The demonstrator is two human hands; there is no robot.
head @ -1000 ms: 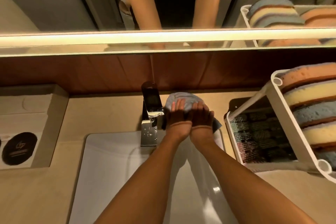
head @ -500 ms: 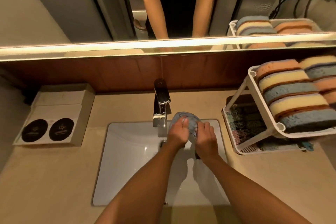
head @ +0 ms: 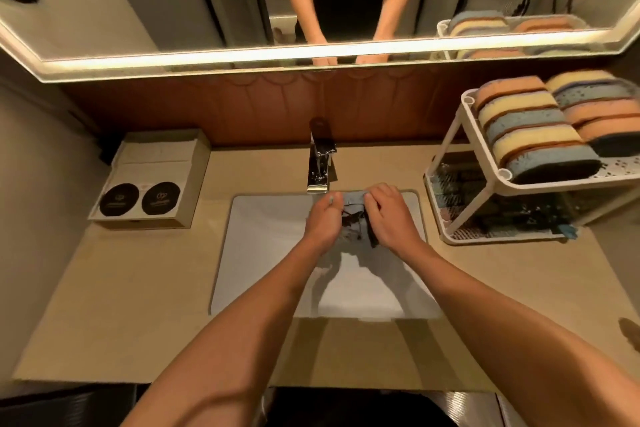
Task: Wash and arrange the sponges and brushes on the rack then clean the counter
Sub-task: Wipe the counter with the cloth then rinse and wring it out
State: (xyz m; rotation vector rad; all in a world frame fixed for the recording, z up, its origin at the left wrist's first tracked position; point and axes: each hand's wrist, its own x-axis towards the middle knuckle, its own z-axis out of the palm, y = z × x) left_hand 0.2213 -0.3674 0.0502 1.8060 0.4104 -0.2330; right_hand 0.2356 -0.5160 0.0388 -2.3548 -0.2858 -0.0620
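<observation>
Wringing blue sponge [head: 353, 206] over the sink [head: 263, 253], my left hand [head: 323, 218] and right hand [head: 388, 215] both gripping it; 1 s ago I pressed it flat by the faucet [head: 320, 163]. Rinse likely done, rack [head: 468, 100] next.

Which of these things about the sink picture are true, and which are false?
1. Both hands hold a blue sponge over the sink. True: the left hand and the right hand grip the blue sponge above the sink.
2. The rack stands left of the sink. False: the rack stands on the right.
3. The rack's top shelf holds many sponges. True: orange, yellow and blue sponges stand there in rows.
4. The box on the counter shows three black circles. False: the box shows two black circles.
</observation>
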